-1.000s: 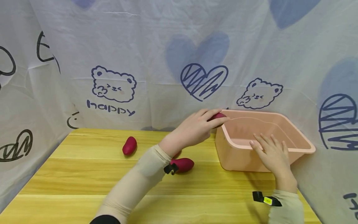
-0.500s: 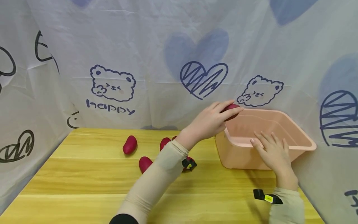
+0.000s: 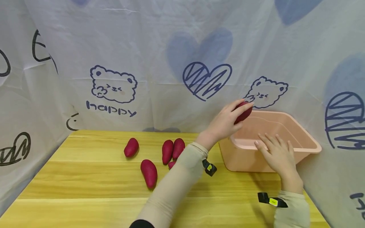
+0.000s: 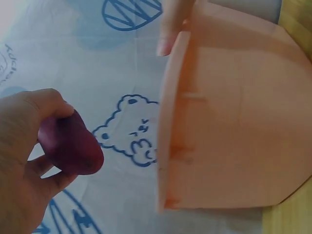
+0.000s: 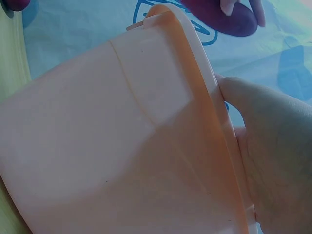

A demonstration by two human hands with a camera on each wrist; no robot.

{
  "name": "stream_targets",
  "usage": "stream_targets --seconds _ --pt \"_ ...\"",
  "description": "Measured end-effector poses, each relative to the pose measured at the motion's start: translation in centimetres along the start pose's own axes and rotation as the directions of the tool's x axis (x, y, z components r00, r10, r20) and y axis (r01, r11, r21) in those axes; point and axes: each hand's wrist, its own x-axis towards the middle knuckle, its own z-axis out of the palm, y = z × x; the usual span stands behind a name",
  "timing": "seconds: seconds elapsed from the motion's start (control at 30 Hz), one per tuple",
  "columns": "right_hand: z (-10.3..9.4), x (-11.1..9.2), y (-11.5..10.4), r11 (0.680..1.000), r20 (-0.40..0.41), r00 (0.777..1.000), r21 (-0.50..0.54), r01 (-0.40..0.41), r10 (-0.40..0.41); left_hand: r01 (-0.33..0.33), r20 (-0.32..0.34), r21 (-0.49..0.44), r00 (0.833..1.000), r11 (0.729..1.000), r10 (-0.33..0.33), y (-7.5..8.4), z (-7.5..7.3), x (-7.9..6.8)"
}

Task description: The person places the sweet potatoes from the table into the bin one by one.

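My left hand (image 3: 223, 124) holds a dark red, mango-shaped fruit (image 3: 243, 113) above the left rear corner of a pink plastic bin (image 3: 248, 160). In the left wrist view, the thumb and fingers grip this smooth fruit (image 4: 73, 146), apart from the bin wall (image 4: 239, 117). My right hand (image 3: 278, 156) rests on the bin's near rim, its straight fingers reaching over the edge. The right wrist view has the right thumb (image 5: 234, 90) against the rim. Part of the bin's floor is hidden by my right hand.
Several similar dark red fruits lie on the wooden table (image 3: 85, 183): one at the back left (image 3: 131, 147), one nearer the front (image 3: 149, 173), and a close group (image 3: 167, 152) partly behind my left sleeve. A printed white cloth (image 3: 159, 38) hangs behind the table.
My left hand has carried the fruit rightward and slightly up, from beside the bin's left edge to above its rear left corner. More fruits show on the table. The right hand has stayed put.
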Motion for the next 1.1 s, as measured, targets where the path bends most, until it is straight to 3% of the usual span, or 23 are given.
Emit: stream_targets --seconds 0.23,0.47,0.73,0.97,1.1 --pt "0.1 0.0 0.1 1.0 0.01 1.0 -0.002 -0.008 0.008 0.087 -0.058 0.007 0.995 0.996 -0.087 0.2 2.5 0.6" --pt "0.2 0.0 0.1 1.0 0.011 1.0 -0.001 -0.015 0.015 0.13 -0.107 -0.042 0.985 0.991 -0.134 -0.5 5.0 0.3" --pt "0.1 0.0 0.2 1.0 0.006 1.0 -0.006 -0.014 0.014 0.136 -0.035 -0.034 0.99 0.99 -0.137 -0.9 6.8 -0.1" --pt "0.1 0.0 0.2 1.0 0.005 1.0 -0.004 -0.012 0.012 0.086 0.005 0.045 0.996 0.995 -0.086 -1.0 7.2 -0.3" --pt "0.1 0.0 0.1 1.0 0.012 1.0 0.0 -0.015 0.015 0.089 0.02 0.05 0.996 0.995 -0.09 -1.1 7.3 -0.2"
